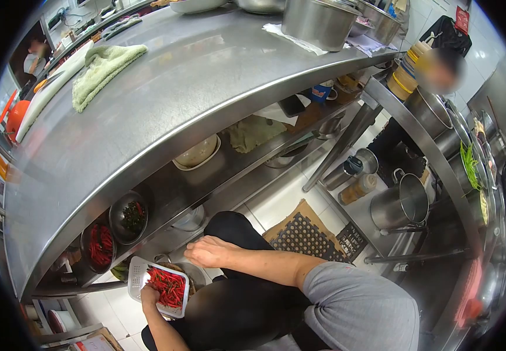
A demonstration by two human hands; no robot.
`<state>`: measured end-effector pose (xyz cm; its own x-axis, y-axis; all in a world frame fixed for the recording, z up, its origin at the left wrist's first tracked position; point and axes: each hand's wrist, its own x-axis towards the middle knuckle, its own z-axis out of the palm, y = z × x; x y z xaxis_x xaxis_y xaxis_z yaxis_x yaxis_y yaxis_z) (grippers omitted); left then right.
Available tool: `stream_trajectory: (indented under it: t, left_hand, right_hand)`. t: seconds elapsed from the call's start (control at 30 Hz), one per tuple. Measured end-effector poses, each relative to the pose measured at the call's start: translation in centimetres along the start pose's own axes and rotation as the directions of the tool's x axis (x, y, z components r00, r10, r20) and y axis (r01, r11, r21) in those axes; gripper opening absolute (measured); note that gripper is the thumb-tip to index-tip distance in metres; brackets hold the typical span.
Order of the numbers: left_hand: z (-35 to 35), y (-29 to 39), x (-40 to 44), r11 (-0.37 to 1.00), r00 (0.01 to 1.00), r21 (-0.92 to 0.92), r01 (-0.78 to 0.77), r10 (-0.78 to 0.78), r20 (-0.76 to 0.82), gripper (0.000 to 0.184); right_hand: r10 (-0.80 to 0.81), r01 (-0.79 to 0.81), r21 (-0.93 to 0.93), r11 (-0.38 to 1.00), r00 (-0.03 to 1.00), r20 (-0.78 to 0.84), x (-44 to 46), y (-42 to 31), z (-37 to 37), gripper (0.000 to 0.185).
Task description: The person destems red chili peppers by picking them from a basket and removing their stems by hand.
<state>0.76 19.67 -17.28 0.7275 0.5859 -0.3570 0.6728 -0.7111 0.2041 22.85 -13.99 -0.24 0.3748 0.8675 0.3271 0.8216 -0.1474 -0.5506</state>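
Observation:
A white plastic basket (137, 275) of red chilies (170, 286) sits low at my legs. My left hand (149, 294) is closed at the basket's near left corner, its fingertips against the chilies and partly hidden. Just above and right of the basket, beside my knee, is my right hand (209, 251). Its fingers are curled downward, and whatever they hold is hidden. On the shelf left of the basket stand a bowl of red chilies (101, 244) and a dark bowl with green and red pieces (133, 216).
A steel worktable (165, 76) curves above the shelf, with a green towel (104, 73) and a steel pot (314, 26) on it. On the right are a large pot (399, 205), a bottle (358, 188) and a table leg (343, 146). Another person (440, 70) is behind them.

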Motion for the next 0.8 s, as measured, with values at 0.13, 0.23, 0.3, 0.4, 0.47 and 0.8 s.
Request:
stream_trajectory:
  t: [0.13,0.23,0.3,0.4,0.47,0.8]
  left_hand:
    - [-0.4,0.8,-0.1,0.994,0.992,0.006,0.110,-0.110,0.060,0.012]
    - [-0.9,1.7,-0.7,0.995,0.994,0.022,0.100,-0.101,0.052,0.013]
    - [-1.0,1.7,-0.7,0.996,0.996,0.053,0.074,-0.076,0.049,0.014]
    - [-1.2,1.5,-1.0,0.998,0.997,0.060,0.036,-0.040,0.069,0.018]
    - [-1.2,1.7,-0.8,0.995,0.995,0.100,0.029,-0.038,0.089,0.022]
    - [-0.1,-0.3,0.4,0.979,0.963,0.204,-0.001,-0.053,0.263,0.022]
  right_hand:
    - [-0.008,0.008,-0.013,1.000,1.000,-0.007,0.0,0.2,0.5,0.011]
    - [-0.013,0.012,-0.027,1.000,1.000,-0.022,0.0,0.1,0.4,0.012]
    - [-0.010,0.009,-0.031,0.999,1.000,-0.022,0.0,0.0,0.1,0.012]
    - [0.024,-0.024,-0.004,1.000,0.999,0.035,0.0,-0.4,-0.5,0.012]
    - [0.007,-0.007,-0.030,1.000,1.000,-0.004,-0.1,-0.2,-0.4,0.013]
    - [-0.021,0.021,0.019,1.000,1.000,-0.012,-0.2,0.1,-0.4,0.013]
